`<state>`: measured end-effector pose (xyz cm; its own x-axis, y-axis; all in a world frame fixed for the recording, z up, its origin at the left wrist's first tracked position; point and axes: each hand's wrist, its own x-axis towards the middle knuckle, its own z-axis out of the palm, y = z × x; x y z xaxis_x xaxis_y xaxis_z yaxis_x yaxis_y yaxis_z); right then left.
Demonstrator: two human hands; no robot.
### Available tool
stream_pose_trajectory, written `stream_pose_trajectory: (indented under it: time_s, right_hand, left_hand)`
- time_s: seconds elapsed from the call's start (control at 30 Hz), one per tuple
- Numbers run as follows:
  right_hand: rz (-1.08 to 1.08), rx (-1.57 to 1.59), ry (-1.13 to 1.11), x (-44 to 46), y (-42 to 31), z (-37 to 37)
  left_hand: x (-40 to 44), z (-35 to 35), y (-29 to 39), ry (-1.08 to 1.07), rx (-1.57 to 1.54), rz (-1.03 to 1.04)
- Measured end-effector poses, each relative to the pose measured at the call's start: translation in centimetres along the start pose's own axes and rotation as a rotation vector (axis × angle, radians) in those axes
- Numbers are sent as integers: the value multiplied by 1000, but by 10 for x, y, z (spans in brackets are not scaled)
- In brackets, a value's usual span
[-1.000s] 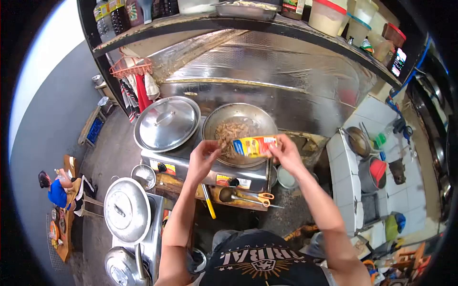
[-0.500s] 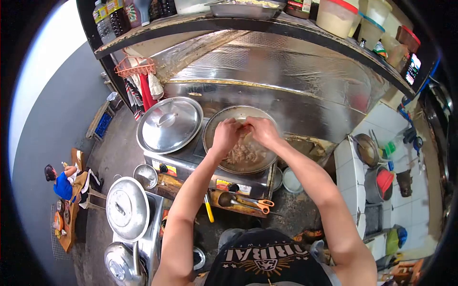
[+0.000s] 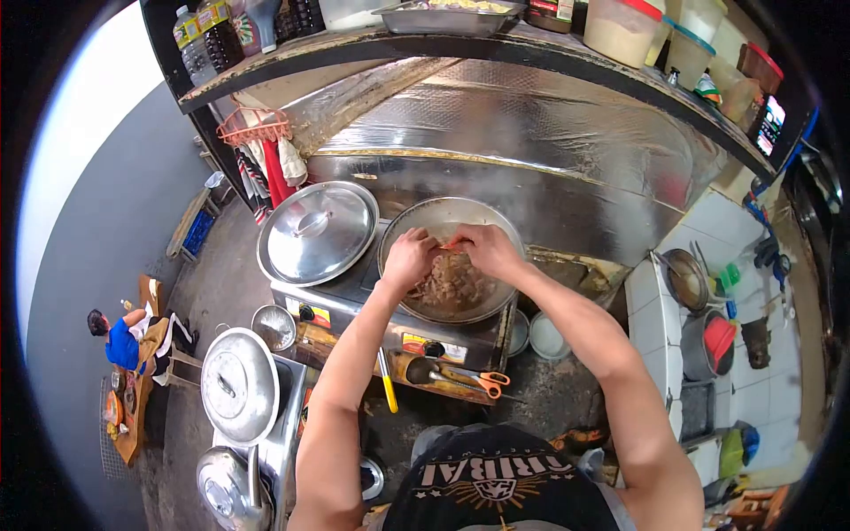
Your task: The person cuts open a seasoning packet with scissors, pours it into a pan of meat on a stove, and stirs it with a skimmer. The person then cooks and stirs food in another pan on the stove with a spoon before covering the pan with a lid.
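Observation:
A wide metal pan (image 3: 403, 226) on the stove holds browned, chopped food (image 3: 456, 285). Over the pan, my left hand (image 3: 413, 257) and my right hand (image 3: 486, 250) are close together, fingers pinched on a small red and orange packet (image 3: 453, 245) between them. Most of the packet is hidden by my fingers. Faint steam rises behind the pan. Left of the pan lies a large round lid (image 3: 312, 223) with a handle on top.
Orange-handled scissors (image 3: 489, 382), a ladle (image 3: 425, 369) and a yellow-handled tool (image 3: 390, 393) lie at the stove's front ledge. Another lidded pot (image 3: 237, 376) stands lower left. A loaded shelf (image 3: 496, 46) runs overhead. A person in blue (image 3: 124, 343) sits far left.
The packet was held flat over the pan's front; both hands have moved back and inward over the pan with it. The left hand has closed on it. The view has shifted slightly.

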<state>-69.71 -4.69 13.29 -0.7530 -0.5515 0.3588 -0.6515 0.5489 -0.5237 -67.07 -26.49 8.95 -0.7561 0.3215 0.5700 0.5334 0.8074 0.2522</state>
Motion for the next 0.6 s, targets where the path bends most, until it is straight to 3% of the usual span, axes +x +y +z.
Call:
stream_pose_trajectory:
  time_s: [0.17, 0.27, 0.37, 0.47, 0.57, 0.6]
  right_hand:
    - [36, 103, -30, 1, -8, -15]
    - [-140, -26, 33, 0, 7, -12]
    - [-108, -152, -11, 1, 20, -15]
    - [-246, -262, 123, 3, 34, -5]
    - [-321, -247, 112, 1, 21, -8]
    - [-326, -234, 113, 1, 19, -6]
  left_hand:
    - [2, -1, -3, -50, 58, 71]
    - [2, 2, -4, -35, 153, 111]
    - [7, -5, 12, -44, 1, -4]
    - [15, -12, 33, -9, -129, -89]
    - [33, -17, 58, -157, -362, -422]
    - [34, -10, 54, -138, -376, -374]
